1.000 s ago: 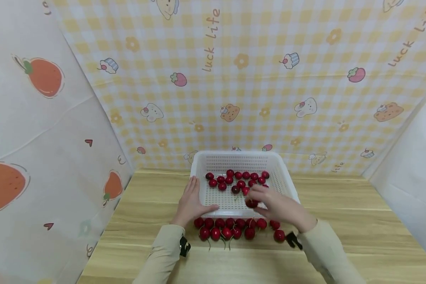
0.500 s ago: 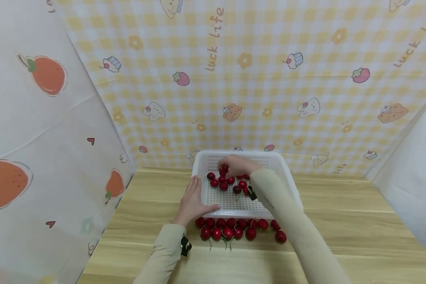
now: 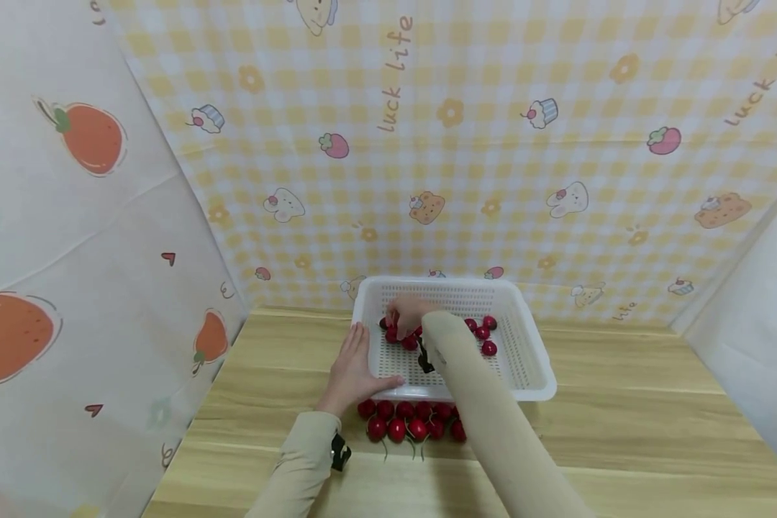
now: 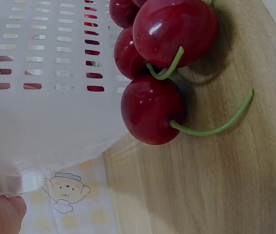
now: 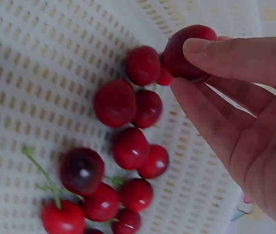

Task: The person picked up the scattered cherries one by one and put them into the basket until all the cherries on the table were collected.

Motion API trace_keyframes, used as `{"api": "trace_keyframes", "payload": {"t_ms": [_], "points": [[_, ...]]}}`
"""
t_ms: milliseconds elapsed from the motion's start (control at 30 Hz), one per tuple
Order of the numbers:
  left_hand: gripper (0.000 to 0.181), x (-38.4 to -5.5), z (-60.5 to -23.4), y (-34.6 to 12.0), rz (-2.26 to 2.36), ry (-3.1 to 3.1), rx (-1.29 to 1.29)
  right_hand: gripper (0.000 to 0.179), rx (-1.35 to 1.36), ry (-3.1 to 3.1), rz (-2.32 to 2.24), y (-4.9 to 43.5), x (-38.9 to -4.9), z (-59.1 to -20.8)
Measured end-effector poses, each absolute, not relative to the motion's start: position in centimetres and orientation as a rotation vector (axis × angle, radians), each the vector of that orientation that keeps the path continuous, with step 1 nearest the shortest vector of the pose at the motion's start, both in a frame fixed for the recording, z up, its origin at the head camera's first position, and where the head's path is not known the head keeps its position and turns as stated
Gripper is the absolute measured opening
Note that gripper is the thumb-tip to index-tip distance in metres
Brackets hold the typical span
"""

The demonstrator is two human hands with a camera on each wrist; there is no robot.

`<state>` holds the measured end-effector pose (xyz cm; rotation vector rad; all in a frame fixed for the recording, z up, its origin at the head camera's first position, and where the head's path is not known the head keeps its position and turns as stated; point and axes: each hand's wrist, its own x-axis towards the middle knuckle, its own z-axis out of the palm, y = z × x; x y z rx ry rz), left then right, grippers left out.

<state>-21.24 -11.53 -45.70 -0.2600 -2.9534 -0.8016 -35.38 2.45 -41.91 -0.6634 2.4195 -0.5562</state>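
My right hand (image 3: pixel 411 311) reaches over the back left of a white slotted plastic basket (image 3: pixel 536 394). In the right wrist view, its thumb and fingers pinch a dark red cherry (image 5: pixel 189 52) above the basket's slotted inside. Several other cherries (image 5: pixel 116 103) lie there in a loose cluster, a few with green stems. My left hand (image 3: pixel 351 370) rests on the basket's front left corner, fingers straight along the left side and thumb stretched over the front rim. Only a bit of that hand (image 4: pixel 1 214) shows in the left wrist view, at the rim.
Two rows of cherries (image 3: pixel 396 430) line the wooden table (image 3: pixel 628 403) in front of the basket, some with long stems (image 4: pixel 216 130). My right sleeve (image 3: pixel 485 403) covers the right end of these rows. A yellow checked cloth (image 3: pixel 453 180) hangs behind the basket.
My right hand, holding a cherry over the basket's front right a second ago, has swung to the back left, then slightly farther left and nearer. The left hand stays at the corner.
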Motion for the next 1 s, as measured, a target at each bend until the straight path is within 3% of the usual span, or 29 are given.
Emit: {"api": "trace_keyframes", "payload": {"t_ms": [333,1000], "points": [[0.119,-21.1,-45.8,-11.5,-0.794,-2.937,-0.278,0.021,-0.630,2.423,-0.594,1.6,-35.6,-44.9],[0.120,-21.2,-46.1,-11.6,-0.828,-2.913,-0.264,0.022,-0.621,2.425,-0.615,0.8,-35.4,-45.9]]}}
